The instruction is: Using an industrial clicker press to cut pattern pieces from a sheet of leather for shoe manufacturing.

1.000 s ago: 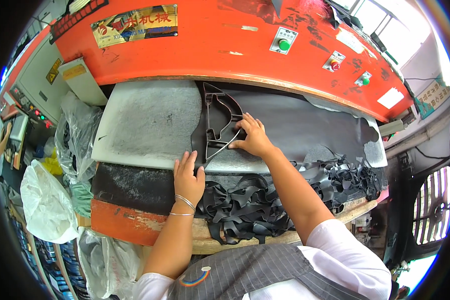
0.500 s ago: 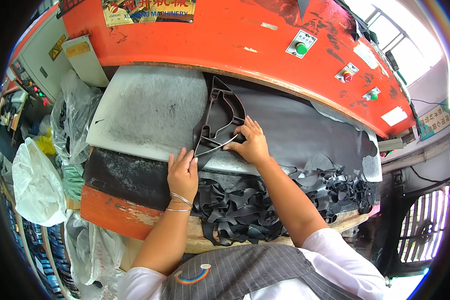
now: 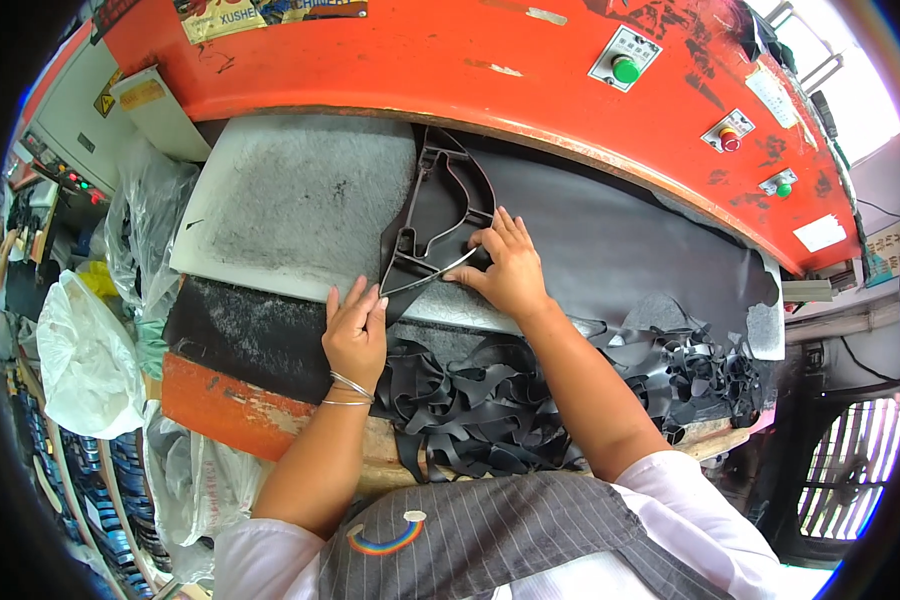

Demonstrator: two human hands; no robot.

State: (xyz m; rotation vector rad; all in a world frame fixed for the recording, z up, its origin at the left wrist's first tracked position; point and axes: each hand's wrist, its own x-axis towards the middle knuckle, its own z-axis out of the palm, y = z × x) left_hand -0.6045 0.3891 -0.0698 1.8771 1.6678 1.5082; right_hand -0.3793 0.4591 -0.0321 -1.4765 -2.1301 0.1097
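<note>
A curved, roughly triangular metal cutting die (image 3: pixel 407 242) stands on a black leather-like sheet (image 3: pixel 620 230), at the sheet's left edge. My right hand (image 3: pixel 508 268) grips the die's right side, thumb at its near curved edge and fingers along the outer wall. At the die's near pointed end is my left hand (image 3: pixel 354 328), fingers stretched out and fingertips touching that corner. Under the sheet lies a worn white cutting board (image 3: pixel 280 190), its left part showing bare.
Tangled black offcut strips (image 3: pixel 480 400) lie along the near side. A red machine beam (image 3: pixel 420 70) spans the far side, with a green button (image 3: pixel 625 69) and a red button (image 3: pixel 730 141). Plastic bags (image 3: pixel 90 355) hang at the left, near a control box (image 3: pixel 80 130).
My view has shifted slightly. Both hands stay at the die, the left one still by its near tip and the right one still on its right side.
</note>
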